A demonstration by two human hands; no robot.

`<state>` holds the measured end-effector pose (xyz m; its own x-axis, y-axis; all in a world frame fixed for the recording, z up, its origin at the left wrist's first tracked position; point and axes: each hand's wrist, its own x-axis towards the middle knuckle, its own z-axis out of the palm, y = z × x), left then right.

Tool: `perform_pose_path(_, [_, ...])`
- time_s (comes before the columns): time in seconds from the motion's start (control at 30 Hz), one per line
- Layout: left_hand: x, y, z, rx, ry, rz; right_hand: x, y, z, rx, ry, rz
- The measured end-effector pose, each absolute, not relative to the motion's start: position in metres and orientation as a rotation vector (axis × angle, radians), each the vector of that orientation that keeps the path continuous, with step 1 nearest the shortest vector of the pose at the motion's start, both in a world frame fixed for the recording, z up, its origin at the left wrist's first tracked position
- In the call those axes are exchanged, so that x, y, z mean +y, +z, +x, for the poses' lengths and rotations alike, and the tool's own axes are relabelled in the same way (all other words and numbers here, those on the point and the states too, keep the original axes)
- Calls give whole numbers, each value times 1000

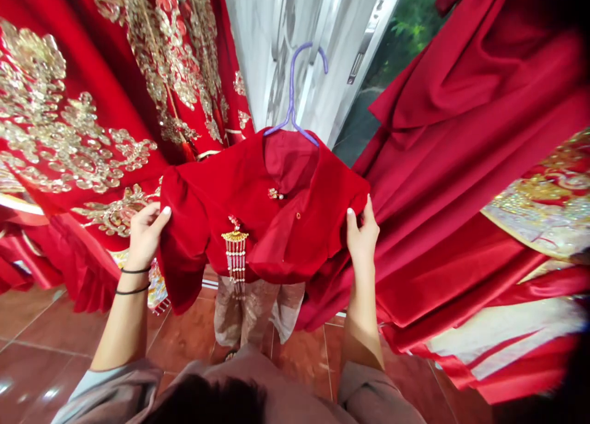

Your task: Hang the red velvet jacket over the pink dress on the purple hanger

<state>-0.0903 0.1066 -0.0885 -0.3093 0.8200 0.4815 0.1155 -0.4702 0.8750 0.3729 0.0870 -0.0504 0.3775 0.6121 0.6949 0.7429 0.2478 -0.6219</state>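
A short red velvet jacket point(235, 172) hangs in front of me on a purple wire hanger point(292, 98), spread out wide. My left hand point(148, 227) pinches its sleeve at the left, thumb on top. On the other side, my right hand point(362, 230) grips the opposite sleeve near the shoulder, thumb and fingers around the cloth. A gold tassel brooch point(235, 252) with beaded strands dangles from the jacket's front. Higher up, a small ornament point(275, 194) sits by the open collar. The front hangs partly open, showing the smooth red lining point(286, 163).
Red garments with gold sequin embroidery point(87, 147) crowd the left side. Plain red gowns point(442, 135) and an embroidered one point(548, 196) hang at the right. Behind the hanger stands a pale door point(258, 49) with a metal latch point(357, 64). Reddish tiles point(299, 365) cover the floor.
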Motion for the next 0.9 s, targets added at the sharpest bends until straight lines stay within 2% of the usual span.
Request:
perform_pose_path(0.07, [106, -84, -89, 1173, 1831, 1425, 95, -50, 379, -1302, -117, -1470])
perform_pose_path(0.2, [106, -59, -82, 1169, 1968, 1515, 90, -40, 373, -1276, -465, -1435])
perform_pose_path(0.3, [101, -41, -66, 1296, 2162, 1826, 74, -32, 349, -1251, -703, -1321])
perform_pose_path(0.4, [90, -41, -29, 1526, 2460, 2126, 57, -38, 303, -1268, -711, -1199])
perform_pose_path(0.47, [83, -51, 7, 1620, 2517, 2170, 55, -49, 268, -1331, -606, -1213])
perform_pose_path(0.53, [79, -63, 45, 1690, 2353, 2217, 60, -60, 242, -1353, -513, -1331])
perform_pose_path(0.67, [87, -82, 83, 1961, 1781, 2071, 77, -65, 242, -1204, -446, -1568])
perform_pose_path(0.83, [104, -73, 27, 2025, 1947, 2006, 69, -40, 306, -1105, -540, -1525])
perform_pose_path(0.9, [108, -60, -1, 2007, 1974, 2102, 66, -23, 331, -1157, -455, -1386])
